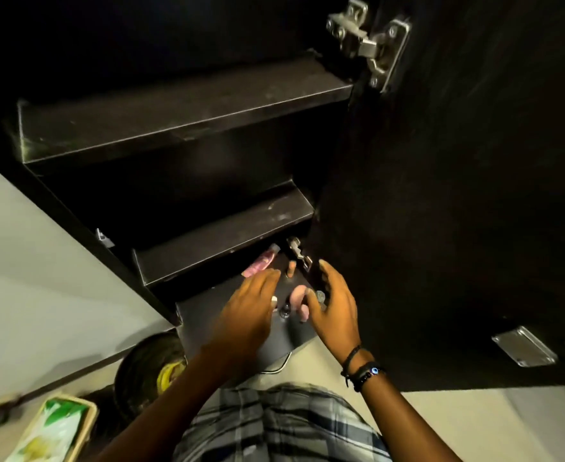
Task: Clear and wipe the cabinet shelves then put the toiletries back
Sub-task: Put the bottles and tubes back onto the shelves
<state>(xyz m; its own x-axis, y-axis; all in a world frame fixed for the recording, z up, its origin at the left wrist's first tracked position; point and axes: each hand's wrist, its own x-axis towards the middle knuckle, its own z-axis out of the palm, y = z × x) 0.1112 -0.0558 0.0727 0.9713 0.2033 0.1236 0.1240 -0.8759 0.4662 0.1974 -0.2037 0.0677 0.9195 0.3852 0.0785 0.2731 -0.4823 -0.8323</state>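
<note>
A dark cabinet stands open with two bare shelves, the upper shelf (181, 121) and the middle shelf (221, 241), both dusty. On the bottom shelf (207, 315) lie small toiletries: a pink packet (261, 261) at the back under the middle shelf, and pinkish small bottles (299, 295) between my hands. My left hand (244, 311) hovers over the bottom shelf, fingers spread, palm down. My right hand (336, 305) is beside it, fingers apart around the small bottles; whether it touches them is unclear.
The open cabinet door (457, 195) hangs close on the right, with metal hinges (371, 41). A light wall (34, 261) lies to the left. Below are a dark round bin (144, 368) and a green-and-white pack (54, 428) on the floor.
</note>
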